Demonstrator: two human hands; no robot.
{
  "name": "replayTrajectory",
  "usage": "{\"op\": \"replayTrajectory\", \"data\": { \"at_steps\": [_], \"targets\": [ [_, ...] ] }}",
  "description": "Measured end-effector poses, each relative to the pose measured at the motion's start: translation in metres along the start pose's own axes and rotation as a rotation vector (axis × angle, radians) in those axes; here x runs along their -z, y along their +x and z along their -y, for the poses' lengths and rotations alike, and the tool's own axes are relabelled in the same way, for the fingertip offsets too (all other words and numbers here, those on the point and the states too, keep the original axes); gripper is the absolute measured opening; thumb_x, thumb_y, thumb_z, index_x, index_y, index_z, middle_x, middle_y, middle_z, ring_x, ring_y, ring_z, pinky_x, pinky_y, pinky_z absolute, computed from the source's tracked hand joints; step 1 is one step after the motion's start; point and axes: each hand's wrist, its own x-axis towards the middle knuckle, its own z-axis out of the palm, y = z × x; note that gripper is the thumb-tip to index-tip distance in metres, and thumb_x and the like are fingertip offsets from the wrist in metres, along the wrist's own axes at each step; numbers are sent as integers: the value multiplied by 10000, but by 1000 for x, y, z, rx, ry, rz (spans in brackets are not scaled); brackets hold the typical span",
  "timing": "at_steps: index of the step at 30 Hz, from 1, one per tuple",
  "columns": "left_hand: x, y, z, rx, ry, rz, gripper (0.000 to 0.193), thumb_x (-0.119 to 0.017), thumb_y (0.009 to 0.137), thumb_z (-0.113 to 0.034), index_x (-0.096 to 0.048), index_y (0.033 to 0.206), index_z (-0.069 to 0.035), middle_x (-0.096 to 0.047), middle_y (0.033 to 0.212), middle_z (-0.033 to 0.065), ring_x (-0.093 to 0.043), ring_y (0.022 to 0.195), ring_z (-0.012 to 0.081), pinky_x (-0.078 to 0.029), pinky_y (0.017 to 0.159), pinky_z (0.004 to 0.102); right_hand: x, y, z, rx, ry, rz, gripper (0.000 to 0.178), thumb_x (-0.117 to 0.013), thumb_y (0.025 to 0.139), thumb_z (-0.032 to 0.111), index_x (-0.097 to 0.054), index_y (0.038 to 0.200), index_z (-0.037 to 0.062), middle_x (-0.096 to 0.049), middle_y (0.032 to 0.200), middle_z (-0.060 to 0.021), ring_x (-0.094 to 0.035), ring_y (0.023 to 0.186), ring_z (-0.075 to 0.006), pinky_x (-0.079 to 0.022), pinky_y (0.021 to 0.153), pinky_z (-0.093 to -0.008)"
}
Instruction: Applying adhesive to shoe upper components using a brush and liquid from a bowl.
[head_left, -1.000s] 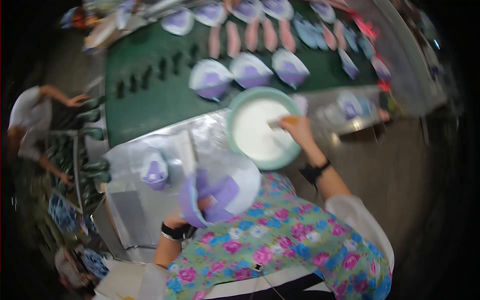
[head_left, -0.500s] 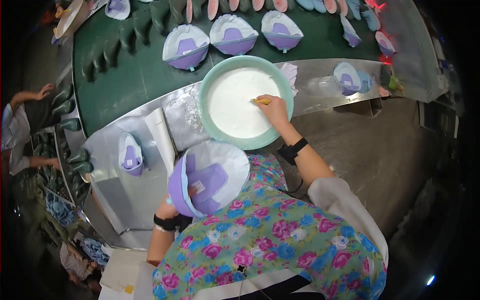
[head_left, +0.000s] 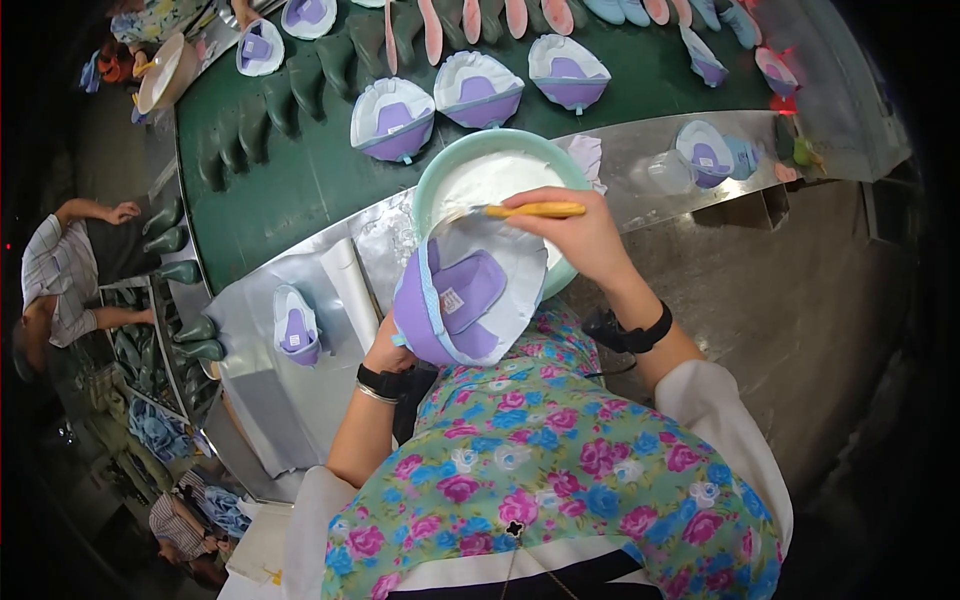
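My left hand (head_left: 387, 352) grips a purple shoe upper (head_left: 420, 315) with a pale blue-white lining and a small label inside. Its open side is turned up, and most of the fingers are hidden behind it. In my right hand (head_left: 590, 238) is a brush (head_left: 545, 210) with a yellow handle. The bristle end is at the upper's top lining edge; I cannot tell whether it touches. Behind the upper stands a pale green basin (head_left: 427, 190) of white liquid (head_left: 490, 180), partly covered by the upper and my right hand.
Several purple uppers (head_left: 480, 97) and dark green shoe lasts (head_left: 305, 85) line the green belt (head_left: 235, 205). On the metal ledge are a white roll (head_left: 350, 285), another upper (head_left: 297, 330) and a clear cup (head_left: 670, 172). A co-worker (head_left: 60, 255) is at the left.
My right hand has lifted the brush out of the white liquid and brought it toward me to the upper's edge. My left hand has raised the upper toward the basin, now overlapping it.
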Motion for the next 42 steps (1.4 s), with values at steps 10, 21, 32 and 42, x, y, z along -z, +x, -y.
{"op": "replayTrajectory", "data": {
  "at_steps": [10, 21, 32, 42],
  "targets": [
    [9, 19, 0, -227, -79, 16, 267, -569, 886, -86, -514, 1146, -57, -607, 1041, 52, -602, 895, 153, -504, 753, 285, -3, -27, -16, -116, -128, -306, 211, -699, 774, 174, -595, 713, 1, -625, 607, -43, -580, 520, -84, -460, 499, -226],
    [-15, 8, -17, -524, -27, -95, 328, -592, 884, -149, -497, 1189, -74, -582, 1079, 38, -577, 943, 140, -504, 750, 296, -34, -54, 38, -180, 46, 21, 193, -695, 787, 149, -589, 724, 1, -609, 622, -41, -553, 512, -64, -441, 469, -211],
    [63, -7, -13, -15, -412, 128, 263, -542, 807, -255, -584, 911, -17, -630, 718, 65, -600, 514, 183, -471, 371, 267, -24, 8, 54, 196, -235, 73, 105, -689, 776, 83, -643, 824, 1, -641, 737, -25, -591, 669, -68, -465, 595, -202],
    [28, -15, -29, 342, -413, 291, 277, -485, 855, -274, -568, 791, -17, -517, 548, 110, -365, 297, 172, -298, 276, 239, -113, 59, 84, 408, -184, 577, 106, -696, 774, 77, -652, 844, 11, -658, 761, -32, -594, 674, -79, -465, 605, -208]
  ]
}}
